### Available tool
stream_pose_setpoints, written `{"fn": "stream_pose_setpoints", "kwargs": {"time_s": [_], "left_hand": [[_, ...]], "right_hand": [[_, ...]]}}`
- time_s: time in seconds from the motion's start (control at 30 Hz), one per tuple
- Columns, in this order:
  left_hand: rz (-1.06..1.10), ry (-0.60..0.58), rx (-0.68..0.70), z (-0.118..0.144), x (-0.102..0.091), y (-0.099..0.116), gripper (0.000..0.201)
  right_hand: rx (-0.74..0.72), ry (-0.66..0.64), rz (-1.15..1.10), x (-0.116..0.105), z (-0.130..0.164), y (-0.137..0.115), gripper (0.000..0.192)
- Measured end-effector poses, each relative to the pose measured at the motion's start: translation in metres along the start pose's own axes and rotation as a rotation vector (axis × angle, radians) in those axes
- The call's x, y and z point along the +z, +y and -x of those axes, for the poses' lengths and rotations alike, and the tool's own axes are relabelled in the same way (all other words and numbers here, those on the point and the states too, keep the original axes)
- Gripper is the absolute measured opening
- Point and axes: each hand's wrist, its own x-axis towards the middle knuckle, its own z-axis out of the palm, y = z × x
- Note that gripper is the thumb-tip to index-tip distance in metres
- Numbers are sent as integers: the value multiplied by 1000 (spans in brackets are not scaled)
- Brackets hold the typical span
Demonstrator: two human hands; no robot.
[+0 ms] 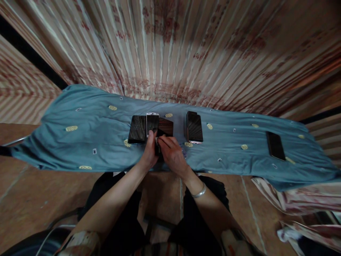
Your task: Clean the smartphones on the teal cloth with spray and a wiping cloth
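Cataloguing of the moment, item by item:

Surface: long, narrow, draped in a blue cloth [87, 142] with small yellow oval motifs; a striped curtain [186, 49] hangs behind it.
Left hand [149, 151]: thumb pressed on the lower edge of the white phone [152, 122]; fingers curled underneath, out of sight, so whether the grip is clenched on anything cannot be told.
Right hand [173, 154]: fingertips drawn together against the left hand, at the near edge of the phone cluster; something small and pale shows between the two hands, too small to identify, and the grip's state cannot be told.
White phone: lying screen up, wedged between two dark ones and touching both.
Dark phone, left [137, 128]: flat, just beside the white one.
Dark phone, right [165, 127]: flat, partly under the fingertips.
Fourth phone [194, 127]: apart from the cluster, toward the right, flat, screen up.
Fifth phone [275, 145]: well apart, far right, near the cloth's front edge.
Wrist: silver bangle [199, 193] on the right arm.
Risk, cluster: three phones sit edge to edge; a push on one would likely shift its neighbours.
Risk, cloth: loose and wrinkled, overhanging the front; a tug from a forearm could slide phones toward the drop.
Risk, small piece: if pinched between fingertips, it could slip and vanish in the folds.
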Motion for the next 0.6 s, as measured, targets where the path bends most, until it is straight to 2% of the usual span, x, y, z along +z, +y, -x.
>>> {"fn": "stream_pose_setpoints", "kwargs": {"time_s": [0.13, 0.23, 0.43, 0.6], "left_hand": [[27, 7, -24, 1, 1, -7, 45], [25, 17, -25, 1, 2, -3, 47], [-34, 15, -23, 3, 2, 7, 50], [-8, 10, -44, 3, 1, -3, 48]], "right_hand": [[31, 54, 15, 0, -2, 7, 33], [20, 80, -4, 0, -2, 4, 33], [0, 4, -26, 0, 1, -4, 34], [37, 89, -5, 1, 0, 6, 34]]}}
